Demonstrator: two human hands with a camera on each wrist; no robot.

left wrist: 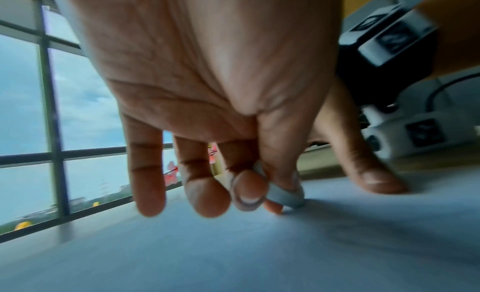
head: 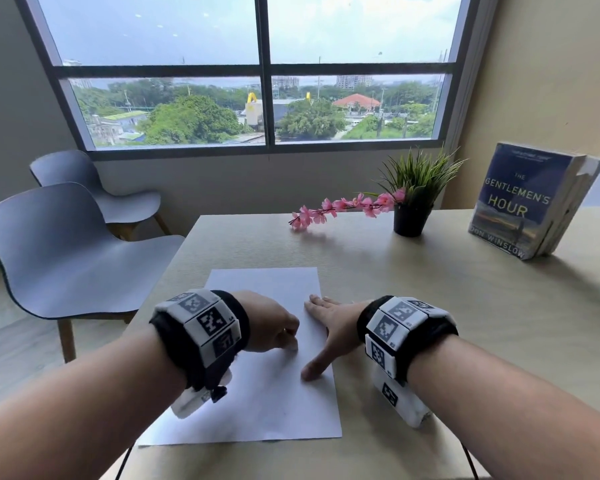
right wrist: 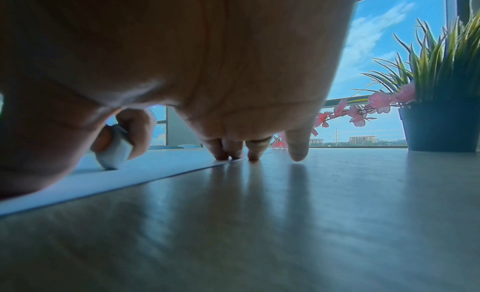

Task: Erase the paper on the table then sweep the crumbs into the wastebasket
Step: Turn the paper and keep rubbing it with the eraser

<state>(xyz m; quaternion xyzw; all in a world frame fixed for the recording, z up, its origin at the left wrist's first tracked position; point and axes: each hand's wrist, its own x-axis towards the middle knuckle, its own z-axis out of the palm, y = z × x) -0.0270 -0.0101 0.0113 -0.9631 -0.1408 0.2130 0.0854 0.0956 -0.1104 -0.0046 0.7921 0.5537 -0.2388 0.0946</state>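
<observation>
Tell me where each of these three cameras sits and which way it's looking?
Head: worn on the head, looking forward and down at the table, paper and window; both forearms show.
Left wrist: under the wrist, looking along the left hand, which pinches an eraser on the paper.
Right wrist: low over the table, facing the window; the right hand presses the paper's edge.
Shared: both wrist views show the eraser and pink flowers.

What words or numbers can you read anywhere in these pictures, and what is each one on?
"THE GENTLEMEN'S HOUR": title on the cover of the book standing on the table.
"DON WINSLOW": author's name along the bottom of that cover.
Small line at the top of the cover: too blurred to read.
Tiny numbers beside the square codes on the wrist bands: too small to read.
The paper: no readable writing.
</observation>
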